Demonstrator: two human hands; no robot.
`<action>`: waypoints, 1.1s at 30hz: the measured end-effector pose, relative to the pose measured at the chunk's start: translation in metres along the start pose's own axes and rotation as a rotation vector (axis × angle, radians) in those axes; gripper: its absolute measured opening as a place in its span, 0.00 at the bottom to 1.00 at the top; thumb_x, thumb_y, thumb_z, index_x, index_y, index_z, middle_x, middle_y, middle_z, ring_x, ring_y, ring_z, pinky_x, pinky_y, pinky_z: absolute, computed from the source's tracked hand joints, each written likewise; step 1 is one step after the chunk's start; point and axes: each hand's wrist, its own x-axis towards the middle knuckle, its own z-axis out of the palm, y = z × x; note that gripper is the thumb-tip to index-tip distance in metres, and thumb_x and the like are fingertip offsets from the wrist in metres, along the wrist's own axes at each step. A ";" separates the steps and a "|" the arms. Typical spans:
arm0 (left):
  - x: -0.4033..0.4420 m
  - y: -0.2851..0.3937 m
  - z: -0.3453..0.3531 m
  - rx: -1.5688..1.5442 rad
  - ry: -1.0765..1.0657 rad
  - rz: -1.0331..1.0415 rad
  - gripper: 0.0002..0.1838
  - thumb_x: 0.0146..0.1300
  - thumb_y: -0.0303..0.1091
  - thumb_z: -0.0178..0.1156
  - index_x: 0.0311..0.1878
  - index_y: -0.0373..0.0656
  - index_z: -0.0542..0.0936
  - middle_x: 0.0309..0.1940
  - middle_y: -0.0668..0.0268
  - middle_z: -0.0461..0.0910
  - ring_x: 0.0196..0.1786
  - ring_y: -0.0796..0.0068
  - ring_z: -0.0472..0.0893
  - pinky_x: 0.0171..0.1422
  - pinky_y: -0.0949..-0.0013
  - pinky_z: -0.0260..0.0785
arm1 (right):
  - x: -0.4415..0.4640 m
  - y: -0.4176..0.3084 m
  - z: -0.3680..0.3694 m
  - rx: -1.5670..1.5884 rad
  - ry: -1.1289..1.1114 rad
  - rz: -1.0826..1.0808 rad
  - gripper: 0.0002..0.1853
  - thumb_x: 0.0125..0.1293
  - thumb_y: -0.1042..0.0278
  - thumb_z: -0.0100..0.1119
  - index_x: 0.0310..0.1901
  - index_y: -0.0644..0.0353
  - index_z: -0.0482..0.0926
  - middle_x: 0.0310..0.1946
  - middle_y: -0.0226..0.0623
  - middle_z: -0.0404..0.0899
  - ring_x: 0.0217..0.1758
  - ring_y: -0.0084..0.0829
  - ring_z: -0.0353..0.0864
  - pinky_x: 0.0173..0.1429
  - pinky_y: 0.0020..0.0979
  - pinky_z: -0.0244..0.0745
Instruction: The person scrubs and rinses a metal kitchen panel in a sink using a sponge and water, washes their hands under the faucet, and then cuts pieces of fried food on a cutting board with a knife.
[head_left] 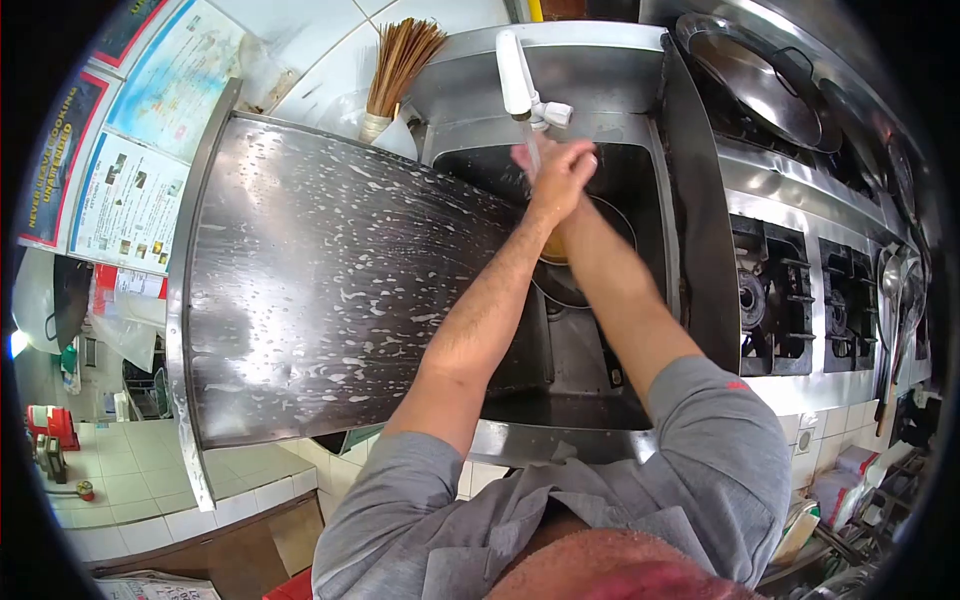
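My left hand lies across my right hand under the tap, its visible fingers curled around it. Behind it, my right hand is mostly covered and smeared by motion, so its fingers do not show clearly. The two hands touch, with wrists crossed. From the white tap a stream of water runs down onto them. Below, partly hidden by my forearms, a round metal pan with something yellowish inside stands in the dark sink.
A wet steel drainboard with soapy spots slopes left of the sink. A stick brush stands at the back wall. To the right are gas burners, a large wok and hanging ladles.
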 end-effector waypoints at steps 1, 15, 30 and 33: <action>-0.010 -0.035 0.019 0.343 0.048 0.052 0.15 0.64 0.41 0.53 0.47 0.44 0.79 0.43 0.64 0.79 0.51 0.66 0.75 0.61 0.63 0.60 | -0.032 0.014 0.049 0.016 0.107 0.055 0.18 0.63 0.62 0.55 0.53 0.60 0.70 0.45 0.39 0.76 0.47 0.34 0.75 0.54 0.35 0.71; -0.003 -0.008 0.009 -1.474 0.373 -1.173 0.38 0.54 0.66 0.56 0.61 0.52 0.62 0.42 0.60 0.76 0.55 0.60 0.72 0.67 0.34 0.44 | -0.047 0.001 0.154 -0.889 0.288 0.175 0.19 0.67 0.51 0.48 0.38 0.63 0.74 0.30 0.38 0.78 0.26 0.30 0.75 0.34 0.33 0.73; -0.018 0.018 -0.012 0.240 0.010 0.298 0.11 0.60 0.40 0.53 0.43 0.48 0.79 0.51 0.56 0.75 0.57 0.51 0.72 0.61 0.51 0.60 | -0.051 0.025 0.062 -0.231 -0.010 -0.444 0.23 0.70 0.46 0.39 0.54 0.56 0.67 0.49 0.32 0.71 0.55 0.32 0.68 0.62 0.39 0.61; -0.024 0.012 -0.029 0.346 -0.171 0.264 0.14 0.59 0.45 0.52 0.41 0.49 0.81 0.56 0.58 0.72 0.61 0.51 0.67 0.67 0.46 0.45 | -0.056 0.031 0.078 -0.142 -0.029 -0.219 0.20 0.69 0.51 0.39 0.51 0.58 0.70 0.48 0.36 0.72 0.54 0.35 0.69 0.62 0.41 0.62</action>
